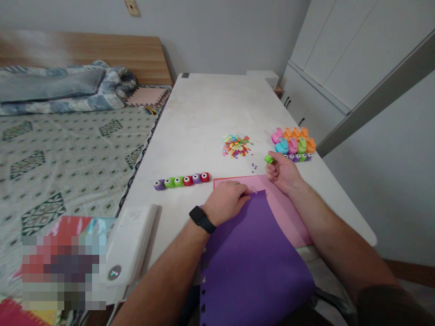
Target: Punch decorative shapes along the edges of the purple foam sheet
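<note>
The left hand's (228, 203) grip pinches the top edge of one purple sheet (254, 258), which lies partly over one pink sheet (283, 210) at the near end of the counter (217, 104). The right hand's (284, 171) grip pinches one green punch (269, 159). Six small punches (187, 181) form a row on the left: two purple, two green, two red. Larger punches (292, 145), four in their front row, stand right of one confetti heap (236, 147).
</note>
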`<action>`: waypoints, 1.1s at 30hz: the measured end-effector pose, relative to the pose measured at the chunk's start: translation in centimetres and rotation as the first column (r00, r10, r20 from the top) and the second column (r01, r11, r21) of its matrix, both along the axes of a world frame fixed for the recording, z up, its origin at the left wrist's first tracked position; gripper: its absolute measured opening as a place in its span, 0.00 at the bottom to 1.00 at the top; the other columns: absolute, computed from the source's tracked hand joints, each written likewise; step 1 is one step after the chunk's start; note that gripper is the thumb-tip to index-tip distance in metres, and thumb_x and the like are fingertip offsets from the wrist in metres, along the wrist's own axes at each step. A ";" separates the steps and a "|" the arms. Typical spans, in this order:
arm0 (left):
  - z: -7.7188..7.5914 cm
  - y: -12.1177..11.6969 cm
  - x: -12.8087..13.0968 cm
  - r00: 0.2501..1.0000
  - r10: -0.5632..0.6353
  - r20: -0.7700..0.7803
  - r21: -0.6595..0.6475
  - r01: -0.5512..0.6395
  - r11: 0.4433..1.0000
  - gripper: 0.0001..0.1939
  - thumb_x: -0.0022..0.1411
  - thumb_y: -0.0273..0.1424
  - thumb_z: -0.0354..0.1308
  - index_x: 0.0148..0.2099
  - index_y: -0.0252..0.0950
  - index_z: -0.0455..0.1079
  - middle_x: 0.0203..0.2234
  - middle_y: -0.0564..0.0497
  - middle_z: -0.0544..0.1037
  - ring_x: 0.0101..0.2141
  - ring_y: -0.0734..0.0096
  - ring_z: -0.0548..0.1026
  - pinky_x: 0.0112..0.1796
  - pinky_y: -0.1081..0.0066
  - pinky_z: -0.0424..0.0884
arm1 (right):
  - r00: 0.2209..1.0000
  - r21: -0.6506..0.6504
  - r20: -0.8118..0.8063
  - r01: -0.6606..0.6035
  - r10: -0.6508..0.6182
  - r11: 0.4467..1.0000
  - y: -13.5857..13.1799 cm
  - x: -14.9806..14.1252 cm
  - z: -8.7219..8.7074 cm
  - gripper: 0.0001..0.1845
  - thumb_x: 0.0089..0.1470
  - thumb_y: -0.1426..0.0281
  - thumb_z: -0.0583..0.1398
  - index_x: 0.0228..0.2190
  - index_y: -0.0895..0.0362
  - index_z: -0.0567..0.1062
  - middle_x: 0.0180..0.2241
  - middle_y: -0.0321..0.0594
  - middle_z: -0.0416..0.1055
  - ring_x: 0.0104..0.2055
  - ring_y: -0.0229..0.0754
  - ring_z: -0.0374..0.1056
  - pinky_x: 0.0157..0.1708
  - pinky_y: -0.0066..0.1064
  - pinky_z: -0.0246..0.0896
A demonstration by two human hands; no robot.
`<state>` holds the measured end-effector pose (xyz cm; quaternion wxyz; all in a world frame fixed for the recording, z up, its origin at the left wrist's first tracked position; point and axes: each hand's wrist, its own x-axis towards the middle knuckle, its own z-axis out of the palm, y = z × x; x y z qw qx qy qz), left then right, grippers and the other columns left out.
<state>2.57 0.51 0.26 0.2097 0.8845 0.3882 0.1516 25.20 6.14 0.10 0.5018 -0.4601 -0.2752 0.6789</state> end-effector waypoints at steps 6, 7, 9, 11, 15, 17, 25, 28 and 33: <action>0.0 0.0 0.0 1.000 0.000 0.008 -0.008 0.000 1.000 0.09 0.69 0.33 0.57 0.42 0.37 0.78 0.34 0.47 0.81 0.36 0.65 0.78 0.40 0.68 0.70 | 0.985 0.109 0.169 0.026 -0.044 0.994 -0.1 -0.3 -0.4 0.20 0.53 0.53 0.66 0.29 0.52 0.65 0.19 0.29 0.64 0.16 0.31 0.51 0.12 0.22 0.42; 0.1 0.0 0.0 1.000 0.001 0.008 -0.010 -0.001 1.000 0.09 0.69 0.33 0.57 0.42 0.37 0.78 0.34 0.48 0.81 0.36 0.66 0.78 0.40 0.69 0.70 | 0.975 0.137 0.216 0.030 -0.059 0.990 -0.1 -0.2 -0.6 0.21 0.53 0.51 0.66 0.30 0.52 0.66 0.21 0.30 0.66 0.17 0.32 0.54 0.12 0.22 0.44; 0.2 -0.1 -0.1 1.000 0.003 0.011 -0.011 -0.003 1.000 0.08 0.69 0.32 0.57 0.41 0.37 0.78 0.34 0.47 0.82 0.36 0.66 0.77 0.40 0.69 0.70 | 0.937 0.214 0.331 0.038 -0.109 0.976 0.0 0.0 -1.0 0.21 0.54 0.49 0.66 0.33 0.52 0.68 0.24 0.33 0.71 0.20 0.33 0.61 0.12 0.22 0.47; 0.3 -0.1 -0.1 1.000 0.001 0.017 -0.012 -0.001 1.000 0.08 0.69 0.32 0.57 0.42 0.37 0.78 0.35 0.47 0.82 0.36 0.66 0.77 0.40 0.69 0.70 | 0.892 0.278 0.427 0.022 -0.144 0.960 0.0 0.2 -1.4 0.22 0.54 0.48 0.66 0.36 0.52 0.70 0.29 0.36 0.74 0.26 0.36 0.68 0.13 0.21 0.52; 0.3 0.0 0.0 1.000 0.000 0.014 -0.022 0.000 1.000 0.08 0.69 0.32 0.57 0.42 0.37 0.78 0.35 0.47 0.81 0.37 0.65 0.78 0.41 0.68 0.71 | 0.882 0.259 0.466 -0.065 -0.066 0.964 -0.1 -0.2 -1.5 0.23 0.54 0.47 0.65 0.37 0.52 0.71 0.38 0.39 0.76 0.38 0.41 0.76 0.22 0.24 0.67; 0.3 0.0 0.0 1.000 0.002 0.008 -0.023 -0.002 1.000 0.09 0.69 0.31 0.57 0.42 0.37 0.78 0.34 0.47 0.81 0.37 0.65 0.78 0.41 0.68 0.71 | 0.904 0.266 0.427 -0.101 -0.023 0.959 -0.1 -0.7 -1.2 0.22 0.54 0.48 0.66 0.37 0.52 0.71 0.41 0.39 0.76 0.44 0.43 0.76 0.29 0.28 0.73; 0.2 0.0 -0.1 1.000 0.000 0.009 -0.033 0.000 0.999 0.09 0.69 0.32 0.57 0.43 0.37 0.79 0.35 0.46 0.82 0.38 0.64 0.78 0.42 0.67 0.71 | 0.889 0.353 0.434 -0.020 -0.145 0.935 0.3 -0.8 -1.7 0.21 0.53 0.48 0.66 0.37 0.51 0.73 0.39 0.37 0.76 0.43 0.40 0.73 0.32 0.27 0.71; 0.2 0.0 -0.1 1.000 0.001 0.010 -0.023 -0.001 1.000 0.09 0.68 0.32 0.58 0.43 0.37 0.79 0.35 0.46 0.82 0.38 0.64 0.78 0.42 0.67 0.71 | 0.886 0.317 0.452 -0.051 -0.104 0.947 0.3 -0.8 -2.2 0.21 0.55 0.48 0.65 0.37 0.52 0.73 0.38 0.37 0.76 0.42 0.40 0.74 0.32 0.27 0.71; 0.1 0.0 -0.1 1.000 -0.001 0.005 -0.005 0.001 1.000 0.09 0.69 0.32 0.57 0.43 0.37 0.79 0.35 0.46 0.82 0.38 0.64 0.78 0.42 0.67 0.71 | 0.941 0.323 0.323 -0.013 -0.097 0.946 0.4 -1.5 -1.6 0.20 0.52 0.50 0.68 0.36 0.51 0.72 0.41 0.36 0.77 0.48 0.41 0.74 0.40 0.31 0.74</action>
